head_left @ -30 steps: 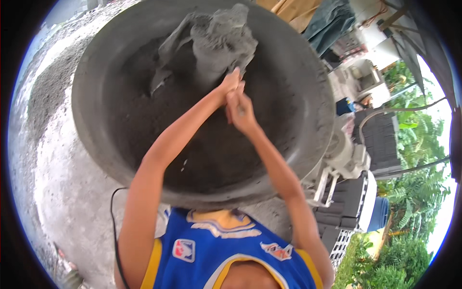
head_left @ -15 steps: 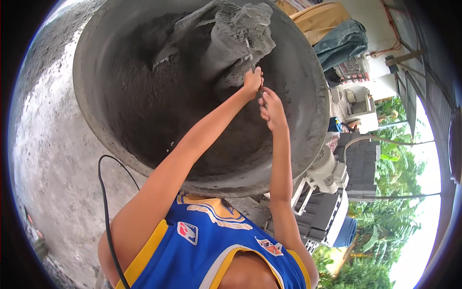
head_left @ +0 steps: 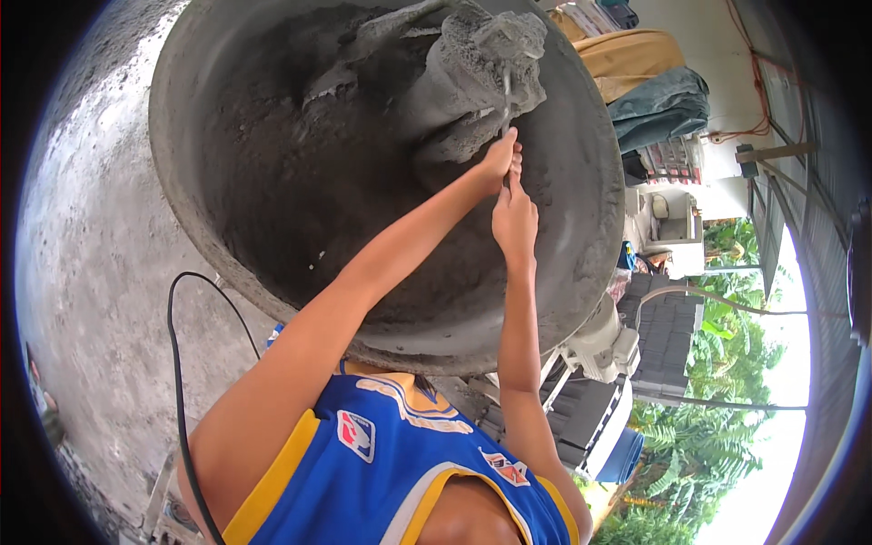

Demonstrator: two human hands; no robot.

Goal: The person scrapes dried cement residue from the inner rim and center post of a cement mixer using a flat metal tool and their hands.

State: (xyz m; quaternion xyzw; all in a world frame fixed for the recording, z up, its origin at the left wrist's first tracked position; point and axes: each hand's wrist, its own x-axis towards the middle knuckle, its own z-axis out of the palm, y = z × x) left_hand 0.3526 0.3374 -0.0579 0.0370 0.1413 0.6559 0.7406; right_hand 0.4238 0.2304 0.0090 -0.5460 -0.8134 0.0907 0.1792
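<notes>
A blue and yellow jersey (head_left: 381, 463) fills the near edge, and both bare forearms rise from it into a big grey drum (head_left: 191, 182). A black cable (head_left: 177, 363) loops over the concrete ground (head_left: 82, 272) at the near left.

The right hand (head_left: 515, 221) is nearer, fingers drawn narrow and pointing up, its tips touching the left hand (head_left: 500, 162) just beyond. The left hand is closed around the lower end of a thin metal tool (head_left: 505, 102), a slim pale shaft that runs straight on from the fist, farther into the drum. Whether the right hand also grips the shaft cannot be told, since the left fist covers that spot.

The tool's far end is pressed into a grey sack (head_left: 472, 77), crusted with cement and crumpled, which lies against the drum's far inner wall, directly beyond both hands. The drum's inside is coated in dark wet mortar (head_left: 300, 173).

To the right, outside the drum, lie a tan tarp (head_left: 631, 59) and a blue-grey one (head_left: 663, 104), and farther right stand green plants (head_left: 727, 436).
</notes>
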